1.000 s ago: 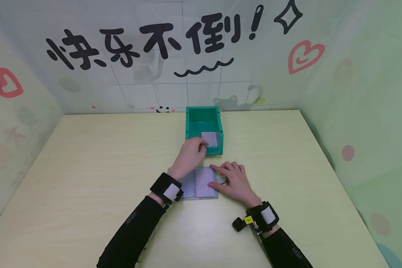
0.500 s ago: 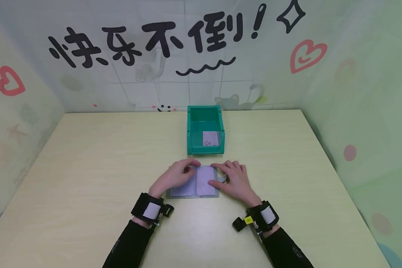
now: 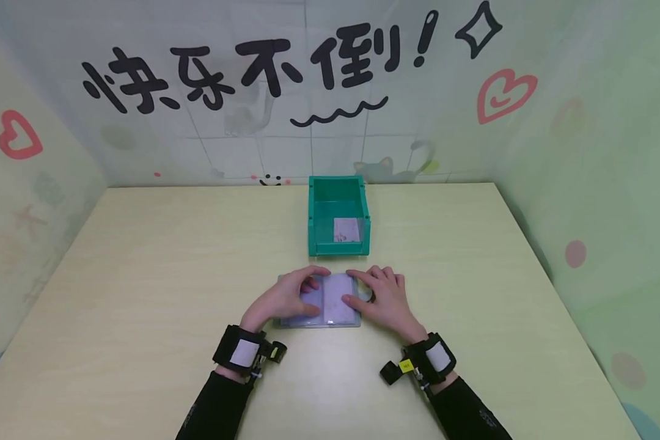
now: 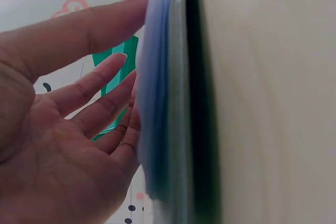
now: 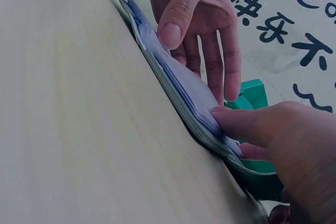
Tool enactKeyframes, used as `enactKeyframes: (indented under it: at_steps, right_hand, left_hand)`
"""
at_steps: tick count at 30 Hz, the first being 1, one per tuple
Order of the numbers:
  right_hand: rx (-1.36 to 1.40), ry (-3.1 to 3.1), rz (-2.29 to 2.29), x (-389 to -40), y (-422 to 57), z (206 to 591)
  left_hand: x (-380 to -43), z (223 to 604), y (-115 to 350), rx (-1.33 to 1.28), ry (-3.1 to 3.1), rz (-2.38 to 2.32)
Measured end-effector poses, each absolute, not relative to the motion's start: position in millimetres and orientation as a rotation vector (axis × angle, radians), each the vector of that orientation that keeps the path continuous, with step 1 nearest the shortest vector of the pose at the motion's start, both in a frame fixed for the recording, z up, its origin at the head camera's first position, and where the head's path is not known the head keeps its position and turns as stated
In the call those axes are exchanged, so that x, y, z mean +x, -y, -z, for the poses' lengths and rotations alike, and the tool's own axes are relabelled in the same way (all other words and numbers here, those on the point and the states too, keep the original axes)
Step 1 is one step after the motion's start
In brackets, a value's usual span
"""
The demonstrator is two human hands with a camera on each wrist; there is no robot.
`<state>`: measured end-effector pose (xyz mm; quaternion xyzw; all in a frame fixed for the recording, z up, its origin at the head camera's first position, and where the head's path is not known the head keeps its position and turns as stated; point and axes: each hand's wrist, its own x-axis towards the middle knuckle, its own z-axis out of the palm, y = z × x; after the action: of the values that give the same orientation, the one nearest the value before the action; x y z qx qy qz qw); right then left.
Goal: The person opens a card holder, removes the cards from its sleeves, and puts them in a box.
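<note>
Head view, an open lavender booklet [image 3: 332,308] lay between the table's [image 3: 143,275] side edges, my left hand [image 3: 286,296] was at its left page, thumb and fingers apart, my right hand [image 3: 387,300] touched its right page, thumb and fingers likewise apart.

The left arm [image 3: 211,406] leans up and to the right from the bottom of the head view, the right arm [image 3: 470,409] up and to the left, both in black sleeves [image 3: 220,391] that end just short of the wristbands [image 3: 242,352]. The left hand [image 3: 277,297] is bent inward at the wrist, back upward, its index finger [image 3: 313,271] stretched forward and its thumb [image 3: 308,310] held well away from it; the left wrist view shows its palm and loosely bent fingers [image 4: 105,108]. The right hand [image 3: 387,302] angles inward, thumb and index finger extended and parted, its remaining fingers lying forward side by side, near the left hand but apart from it
</note>
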<state>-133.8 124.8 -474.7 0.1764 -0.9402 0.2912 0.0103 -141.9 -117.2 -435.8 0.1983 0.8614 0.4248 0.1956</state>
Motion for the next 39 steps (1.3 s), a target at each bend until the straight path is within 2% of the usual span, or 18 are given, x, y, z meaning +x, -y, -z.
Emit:
enactKeyframes:
  at_steps: [15, 28, 39]
  right_hand:
    - [0.429, 2.683, -1.356, -128.9, -116.7, 479.2]
    - [0.996, 2.520, -1.351, -126.9, -117.0, 484.2]
    - [1.121, 2.630, -1.155, -125.2, -116.3, 483.5]
  left_hand:
    - [-143.8, 442.1, 118.3, 0.541, -2.338, -1.330]
    - [-149.8, 444.2, 124.4, 0.510, -2.280, -1.409]
    - [-147.3, 440.0, 114.0, 0.365, -2.423, -1.353]
